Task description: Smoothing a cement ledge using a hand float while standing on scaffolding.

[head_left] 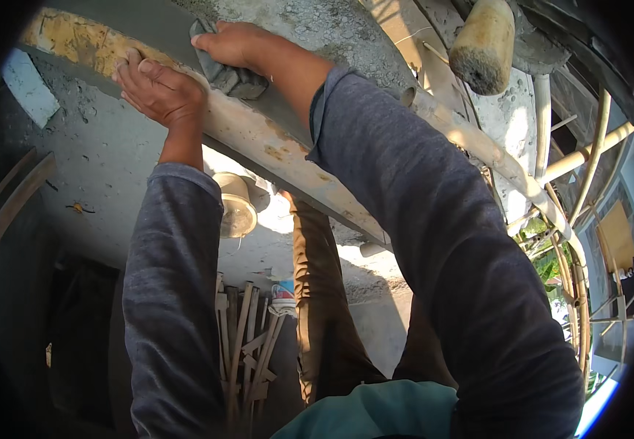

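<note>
A long wooden board, stained with old cement, runs diagonally along the edge of a ledge. My left hand is closed over its upper edge, the fingers curled on the wood. Just to the right, my right hand grips a grey, cement-coated soft pad; whether it is a sponge or a folded rag I cannot tell. The pad rests against smooth grey mortar beside the board. Rougher mortar covers the surface farther right.
Below the board stand a cement-stained bucket and a bundle of wooden sticks. Bamboo poles form a frame on the right. A thick round wooden piece juts in at the upper right. A pale panel piece is at far left.
</note>
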Demonstrator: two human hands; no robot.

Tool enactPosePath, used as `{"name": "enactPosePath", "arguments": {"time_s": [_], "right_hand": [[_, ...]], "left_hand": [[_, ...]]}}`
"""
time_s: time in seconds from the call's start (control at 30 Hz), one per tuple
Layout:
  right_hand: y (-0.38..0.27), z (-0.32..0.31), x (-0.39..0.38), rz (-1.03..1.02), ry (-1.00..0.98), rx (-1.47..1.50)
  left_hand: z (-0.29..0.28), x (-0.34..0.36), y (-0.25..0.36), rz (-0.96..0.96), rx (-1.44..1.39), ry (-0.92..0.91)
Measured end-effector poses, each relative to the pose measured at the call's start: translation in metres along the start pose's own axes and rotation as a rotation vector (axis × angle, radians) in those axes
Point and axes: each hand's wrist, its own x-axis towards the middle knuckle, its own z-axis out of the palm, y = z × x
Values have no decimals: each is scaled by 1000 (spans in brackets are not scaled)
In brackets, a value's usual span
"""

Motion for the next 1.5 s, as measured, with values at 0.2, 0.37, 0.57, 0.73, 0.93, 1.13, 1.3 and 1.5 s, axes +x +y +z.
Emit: {"name": "enactPosePath", "arguments": {"time_s": [0.2,0.37,0.57,0.73,0.93,1.13,1.3,1.5], "right_hand": [[162,-13,-116,380,-144,-174],[194,-12,-151,522,-118,-96],[30,-10,-24,91,69,54],[42,-16,-2,9,63,-29],[169,-22,-158,656,-246,74],[136,-1,-107,390,-73,329],[10,-16,6,-5,66,273],[42,-12,-22,373,-280,75]], "left_hand": [[3,-1,5,-11,49,3],[0,-2,2,-13,30,-8],[8,-5,4,-14,-4,-30],[5,1,11,25,-25,4],[-11,1,-5,-8,91,-16],[-15,-2,-3,-39,116,-110],[-12,6,15,-29,101,-88],[-24,-3,4,-80,103,-138]]}}
